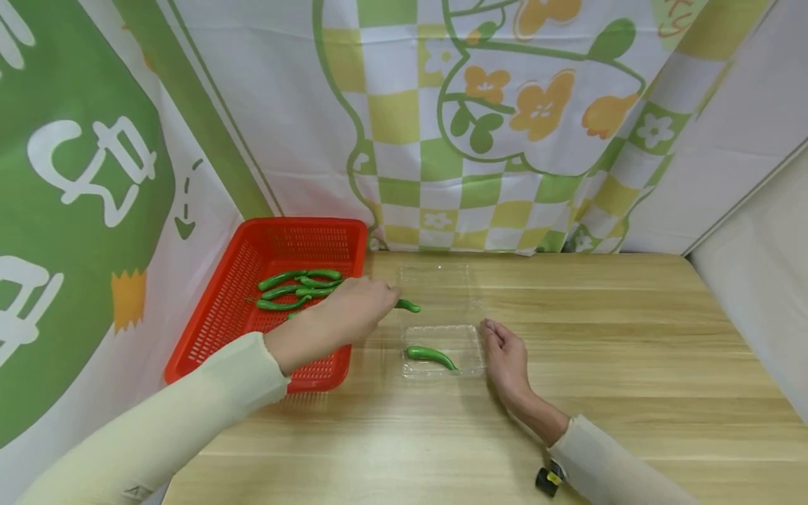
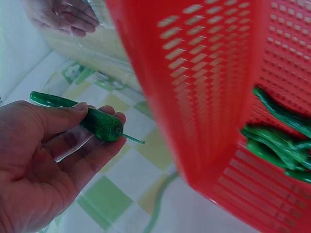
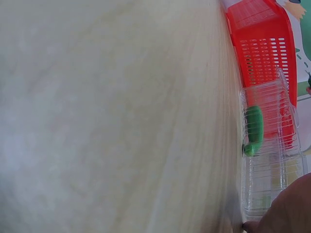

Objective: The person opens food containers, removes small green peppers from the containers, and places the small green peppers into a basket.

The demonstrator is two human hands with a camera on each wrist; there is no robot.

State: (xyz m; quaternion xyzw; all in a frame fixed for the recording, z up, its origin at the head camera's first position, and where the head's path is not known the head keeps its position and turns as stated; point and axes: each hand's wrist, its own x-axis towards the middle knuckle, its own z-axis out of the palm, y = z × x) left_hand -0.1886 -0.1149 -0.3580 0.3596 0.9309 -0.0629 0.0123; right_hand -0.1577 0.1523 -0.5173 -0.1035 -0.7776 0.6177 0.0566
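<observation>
My left hand [image 1: 356, 306] pinches a green chili pepper [image 2: 104, 126] between thumb and fingers, its thin stem pointing out past the fingertips. It is held between the red basket and the clear container in the head view. A clear plastic box [image 1: 442, 335] lies with its lid folded back, and one green pepper [image 1: 431, 356] rests inside its near half. At the box's right side is my right hand [image 1: 507, 361], fingertips right at the edge, fingers loosely bent. The right wrist view shows only part of this hand [image 3: 286, 208] by the box's end.
A red perforated basket [image 1: 360, 245] stands on the left with several green peppers [image 1: 282, 279] in it. The wooden table [image 1: 631, 351] meets a patterned cloth [image 1: 442, 175] at the back. A small black object [image 1: 546, 482] is by the right wrist.
</observation>
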